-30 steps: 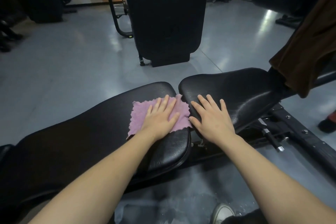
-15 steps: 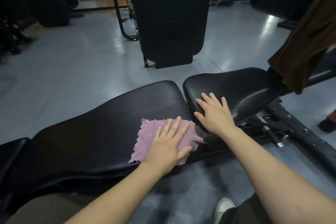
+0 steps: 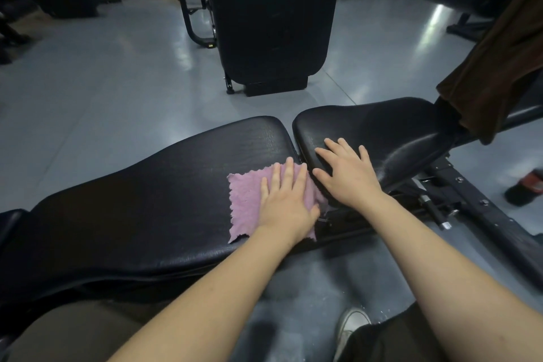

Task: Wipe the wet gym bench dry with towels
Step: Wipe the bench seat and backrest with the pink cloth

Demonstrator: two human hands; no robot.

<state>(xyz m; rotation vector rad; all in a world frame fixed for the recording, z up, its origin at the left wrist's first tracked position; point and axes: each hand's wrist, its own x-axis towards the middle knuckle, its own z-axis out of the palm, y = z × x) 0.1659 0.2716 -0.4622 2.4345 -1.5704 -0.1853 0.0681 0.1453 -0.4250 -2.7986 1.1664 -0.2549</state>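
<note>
- The left hand (image 3: 286,203) lies flat on the pink towel (image 3: 246,206), fingers (image 3: 289,173) straight and close together, not curled round the cloth. A flat palm spreads the pressure, so more of the towel meets the vinyl than a pinch would allow.
- The towel sits on the long pad of the bench (image 3: 147,200), at its right end, just beside the gap to the seat pad (image 3: 382,132). Its right edge spills a little over the pad's edge toward that gap, and its near corner hangs close to the front rim.
- The right hand (image 3: 345,176) rests open on the seat pad, fingers spread, holding nothing. It looks placed there as a brace, steadying the body while the other hand pushes the cloth.
- The seat pad tilts up to the right and shows a pale sheen near its front curve; whether that is water or only reflected light cannot be told.
- A brown cloth (image 3: 499,67) hangs at the far right, apart from both hands; it may be a second towel kept within reach.
- Judging by the cloth's place, wiping is at the joint end of the long pad, with the long stretch to the left likely left to cover.
</note>
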